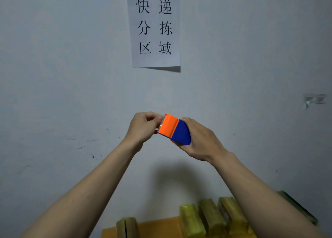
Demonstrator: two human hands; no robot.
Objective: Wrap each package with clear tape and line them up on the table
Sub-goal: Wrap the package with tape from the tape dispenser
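While the right hand (201,139) grips it, the tape dispenser (173,129) points up-left — toward the left hand (143,126).

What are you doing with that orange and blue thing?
A person holds an orange and blue tape dispenser up in front of the wall. The right hand grips its blue body, and the left hand pinches at its toothed end. Below, three yellowish packages stand side by side on the table, with another package apart.
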